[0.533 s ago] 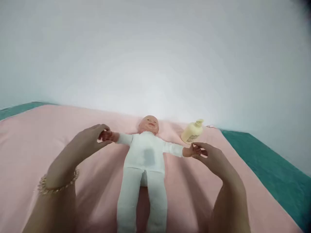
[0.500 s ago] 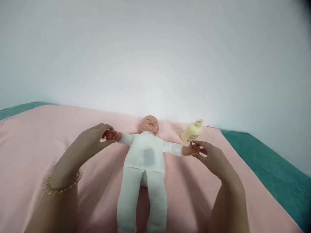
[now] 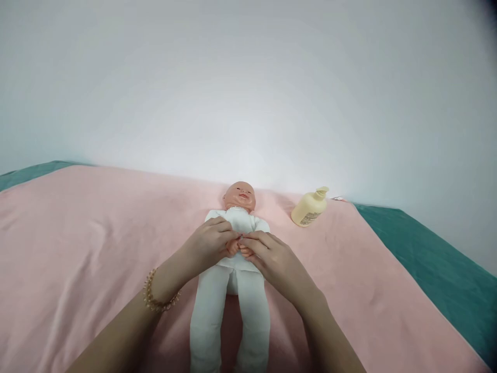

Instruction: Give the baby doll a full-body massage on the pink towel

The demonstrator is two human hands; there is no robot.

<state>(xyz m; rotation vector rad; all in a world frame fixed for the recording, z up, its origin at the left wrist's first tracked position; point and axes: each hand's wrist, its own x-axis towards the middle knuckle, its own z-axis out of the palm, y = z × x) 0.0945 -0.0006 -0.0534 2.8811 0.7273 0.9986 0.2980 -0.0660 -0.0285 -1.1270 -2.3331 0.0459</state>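
Note:
A baby doll [image 3: 233, 280] with a white cloth body lies on its back, its bare head at the far end and its legs towards me. My left hand [image 3: 209, 243], with a beaded bracelet at the wrist, is closed on the doll's hand [image 3: 232, 247] on the left side. Closed on the doll's other hand [image 3: 245, 249] is my right hand [image 3: 274, 256]. Both doll hands sit close together over its belly. My hands cover most of the doll's arms and part of its chest.
A pink blanket [image 3: 116, 217] lies under the doll, over a green sheet [image 3: 435, 254] that shows at both sides. To the right of the doll's head stands a pale yellow pump bottle [image 3: 308, 210]. Behind rises a white wall [image 3: 248, 93].
Both my hands have moved inward, bringing the doll's arms from stretched out at the sides to folded over its belly. The bottle stays in place.

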